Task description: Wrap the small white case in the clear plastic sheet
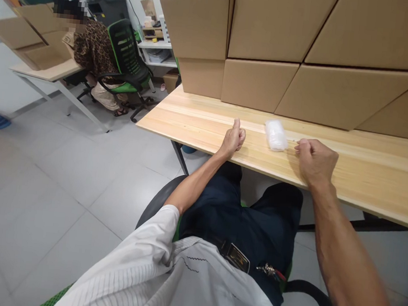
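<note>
A small white packet (276,135), apparently wrapped in clear, bubbly plastic, lies on the wooden table (200,119) between my two hands. To its left, my left hand (232,139) is closed in a loose fist at the table's near edge, thumb pointing up. My right hand (316,160) is also closed, on the right side of the packet, its knuckles up and curled fingers turned toward it. Neither hand touches the packet. No object shows in either fist, though the right palm is hidden from view.
Stacked cardboard boxes (274,25) form a wall along the table's far side. At the left, another person (95,46) sits on a green and black chair (125,54) by a second table (49,71) holding open boxes. A white shelf (156,45) stands behind.
</note>
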Available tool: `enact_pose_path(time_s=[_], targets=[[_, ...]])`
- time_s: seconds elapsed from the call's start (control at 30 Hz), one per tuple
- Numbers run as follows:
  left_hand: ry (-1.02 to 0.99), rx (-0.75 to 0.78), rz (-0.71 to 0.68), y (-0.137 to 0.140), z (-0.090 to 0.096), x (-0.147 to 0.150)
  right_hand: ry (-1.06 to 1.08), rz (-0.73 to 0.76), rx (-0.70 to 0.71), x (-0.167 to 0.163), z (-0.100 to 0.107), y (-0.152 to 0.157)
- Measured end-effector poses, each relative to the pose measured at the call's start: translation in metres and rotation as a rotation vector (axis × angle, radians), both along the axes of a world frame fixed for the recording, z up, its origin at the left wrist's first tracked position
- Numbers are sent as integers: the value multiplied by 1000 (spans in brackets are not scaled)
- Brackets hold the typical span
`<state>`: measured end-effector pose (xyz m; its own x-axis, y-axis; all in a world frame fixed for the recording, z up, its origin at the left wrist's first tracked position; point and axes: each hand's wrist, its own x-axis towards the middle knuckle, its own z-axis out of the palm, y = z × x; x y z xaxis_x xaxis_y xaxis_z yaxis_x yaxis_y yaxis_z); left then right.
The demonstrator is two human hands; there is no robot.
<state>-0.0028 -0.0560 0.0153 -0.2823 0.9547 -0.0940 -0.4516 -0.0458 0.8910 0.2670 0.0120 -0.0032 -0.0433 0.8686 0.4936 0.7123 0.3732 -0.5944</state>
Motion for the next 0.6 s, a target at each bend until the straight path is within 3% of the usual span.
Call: enact_pose_path(time_s=[0.37, 0.6], targets=[[-3, -81, 25, -1, 5, 2, -33, 14, 5, 0, 0, 0], [135, -71, 25, -2, 16, 2, -19, 50, 120, 2, -11, 10]])
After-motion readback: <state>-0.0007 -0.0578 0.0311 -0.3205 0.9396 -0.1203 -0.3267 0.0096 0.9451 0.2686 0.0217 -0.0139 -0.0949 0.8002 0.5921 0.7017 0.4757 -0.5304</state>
